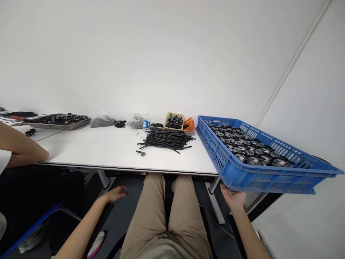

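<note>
My left hand (117,194) rests low over the chair's armrest, below the table edge, fingers loosely stretched out and holding nothing. At the near lower corner of a blue plastic crate (231,176), my right hand (234,198) is palm up, its fingers curled against the crate's underside. Part of that grip is hidden by the crate. The crate stands at the table's right end, its front jutting past the edge. Rows of dark, clear-sided round parts (249,153) fill it. On the table before me lies a pile of black tubes (165,139), with one small loose black-and-silver part (141,153) in front.
Behind the tubes stand a cream basket (167,125) of black parts, an orange basket (190,124) and a water bottle (146,122). Bags of small parts (102,121) and a metal tray (74,126) are farther left. Another person's elbow (40,153) leans on the table's left side.
</note>
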Demonstrator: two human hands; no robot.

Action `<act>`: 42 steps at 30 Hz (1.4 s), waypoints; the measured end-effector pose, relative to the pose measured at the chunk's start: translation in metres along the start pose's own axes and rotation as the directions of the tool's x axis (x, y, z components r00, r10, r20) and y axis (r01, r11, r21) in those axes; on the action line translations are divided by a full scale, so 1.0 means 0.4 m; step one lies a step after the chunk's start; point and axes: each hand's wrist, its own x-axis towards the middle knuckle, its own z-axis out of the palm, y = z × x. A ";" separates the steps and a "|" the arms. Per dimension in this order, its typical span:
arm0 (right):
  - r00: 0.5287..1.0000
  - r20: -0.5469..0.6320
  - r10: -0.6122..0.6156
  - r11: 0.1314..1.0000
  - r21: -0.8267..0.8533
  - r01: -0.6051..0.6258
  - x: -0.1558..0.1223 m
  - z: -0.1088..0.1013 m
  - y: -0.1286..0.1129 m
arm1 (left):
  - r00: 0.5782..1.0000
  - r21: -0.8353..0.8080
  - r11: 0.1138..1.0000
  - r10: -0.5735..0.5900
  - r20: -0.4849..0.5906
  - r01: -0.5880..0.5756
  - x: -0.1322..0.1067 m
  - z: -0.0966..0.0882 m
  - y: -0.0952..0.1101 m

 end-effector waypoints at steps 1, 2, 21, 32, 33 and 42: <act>1.000 -0.001 0.009 1.000 0.008 -0.009 -0.001 0.001 0.000 | 1.000 0.001 1.000 0.002 0.001 -0.002 0.000 0.000 -0.001; 1.000 -0.006 0.027 0.999 0.021 -0.027 -0.002 0.003 0.000 | 1.000 0.001 1.000 0.005 0.001 -0.005 0.001 0.001 -0.002; 0.998 -0.010 0.061 0.996 0.060 -0.061 0.000 -0.004 0.000 | 1.000 -0.002 1.000 0.009 0.017 -0.009 0.004 0.001 -0.007; 0.996 -0.022 0.083 0.992 0.102 -0.080 -0.008 0.005 -0.001 | 1.000 -0.005 1.000 0.012 0.005 -0.012 0.000 -0.001 -0.002; 0.996 -0.022 0.083 0.992 0.101 -0.081 -0.009 0.005 -0.002 | 1.000 -0.006 1.000 0.015 0.005 -0.015 0.000 -0.001 -0.002; 0.999 0.009 0.036 0.999 0.012 -0.036 0.001 -0.005 0.000 | 1.000 -0.005 1.000 0.012 0.005 -0.012 0.006 0.003 -0.008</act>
